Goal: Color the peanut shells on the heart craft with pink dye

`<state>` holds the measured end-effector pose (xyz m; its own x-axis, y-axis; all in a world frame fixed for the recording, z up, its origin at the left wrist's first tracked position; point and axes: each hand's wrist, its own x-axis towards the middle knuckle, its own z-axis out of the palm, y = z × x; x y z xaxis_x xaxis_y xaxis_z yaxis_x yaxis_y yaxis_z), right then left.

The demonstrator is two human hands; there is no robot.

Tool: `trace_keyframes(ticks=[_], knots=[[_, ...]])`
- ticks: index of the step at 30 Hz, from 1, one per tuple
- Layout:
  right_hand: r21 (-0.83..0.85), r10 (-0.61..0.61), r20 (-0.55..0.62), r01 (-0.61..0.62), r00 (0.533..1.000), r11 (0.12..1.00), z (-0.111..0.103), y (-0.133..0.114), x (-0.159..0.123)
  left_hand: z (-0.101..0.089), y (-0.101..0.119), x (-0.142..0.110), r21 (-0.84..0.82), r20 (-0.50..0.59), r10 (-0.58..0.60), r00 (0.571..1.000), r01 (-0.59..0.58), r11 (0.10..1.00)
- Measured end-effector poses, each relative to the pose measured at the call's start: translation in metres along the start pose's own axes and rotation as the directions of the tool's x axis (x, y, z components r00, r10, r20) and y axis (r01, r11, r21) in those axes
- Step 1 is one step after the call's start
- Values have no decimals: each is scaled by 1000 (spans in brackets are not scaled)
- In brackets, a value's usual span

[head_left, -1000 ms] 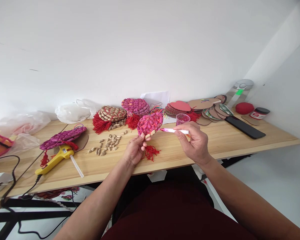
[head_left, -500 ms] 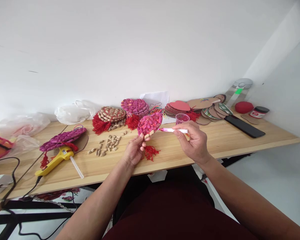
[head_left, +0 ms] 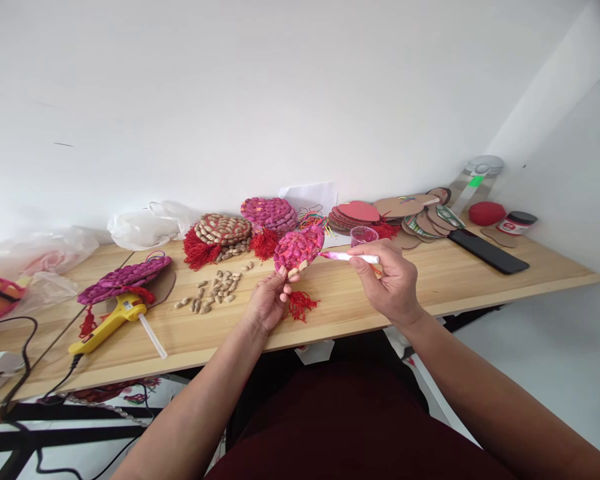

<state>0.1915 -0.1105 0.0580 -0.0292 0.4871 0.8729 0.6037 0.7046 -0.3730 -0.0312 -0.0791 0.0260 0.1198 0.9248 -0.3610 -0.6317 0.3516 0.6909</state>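
My left hand (head_left: 269,300) pinches the lower edge of a heart-shaped piece covered in pink-painted shells (head_left: 298,248), holding it tilted above the wooden table (head_left: 460,277). A red tassel (head_left: 301,305) hangs from its bottom. My right hand (head_left: 391,280) is closed on a white, paint-stained brush (head_left: 349,257), whose tip touches the piece's right edge. Just behind the brush stands a small clear cup of pink paint (head_left: 364,236).
Loose unpainted shells (head_left: 215,292), a yellow glue gun (head_left: 108,323) with a glue stick, and other shell-covered pieces (head_left: 223,229) lie to the left. Cardboard cut-outs (head_left: 405,215), a black phone (head_left: 488,251), a jar (head_left: 515,223) and a bottle stand at the right.
The view shifted slightly. Both hands stay nearly still, the brush tip staying at the piece's right edge.
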Motion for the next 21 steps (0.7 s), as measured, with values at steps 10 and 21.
trace_keyframes(ticks=[10, 21], knots=[[-6, -6, 5, 6, 1000, 1000, 0, 1, -1, 0, -1, 0, -4, 2, 0, 1000, 0, 1000], [0, -17, 0, 17, 1000, 1000, 0, -1, 0, 0, -1, -1, 10, 7, 5, 1000, -5, 1000]])
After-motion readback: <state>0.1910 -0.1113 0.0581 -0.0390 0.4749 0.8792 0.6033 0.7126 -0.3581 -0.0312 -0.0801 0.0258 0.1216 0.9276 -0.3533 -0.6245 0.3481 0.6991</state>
